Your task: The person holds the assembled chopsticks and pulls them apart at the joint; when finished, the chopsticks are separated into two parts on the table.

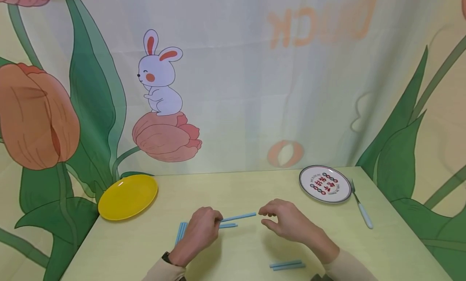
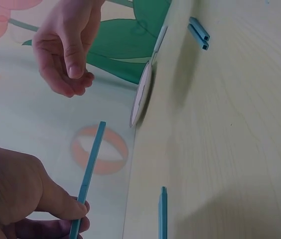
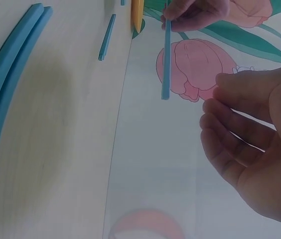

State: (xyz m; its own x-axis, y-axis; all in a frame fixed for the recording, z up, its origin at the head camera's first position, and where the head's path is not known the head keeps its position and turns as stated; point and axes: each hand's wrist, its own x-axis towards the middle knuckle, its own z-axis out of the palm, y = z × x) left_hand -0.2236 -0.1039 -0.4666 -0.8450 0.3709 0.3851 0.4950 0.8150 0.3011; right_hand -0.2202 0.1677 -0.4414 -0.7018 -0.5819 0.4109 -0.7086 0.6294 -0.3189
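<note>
My left hand [image 1: 204, 228] pinches a thin blue stick [image 1: 240, 217] between thumb and fingers, close to one end. In the left wrist view the held stick [image 2: 91, 167] points up and away, raised over the table. My right hand [image 1: 287, 220] is held just beyond its free end, fingers loosely bent and nothing in them. On the table below the held one lies another blue stick [image 1: 229, 225], partly behind the left hand. More blue sticks [image 1: 181, 231] lie side by side left of that hand, partly covered by it. Two further blue sticks [image 1: 287, 265] rest together near my right forearm.
A yellow plate [image 1: 128, 197] sits at the table's back left corner. Toward the back right are a white plate [image 1: 309, 178] with red print and a fork [image 1: 362, 208] with a pale handle. Behind the table [image 1: 233, 188] hangs a printed curtain [image 1: 233, 91].
</note>
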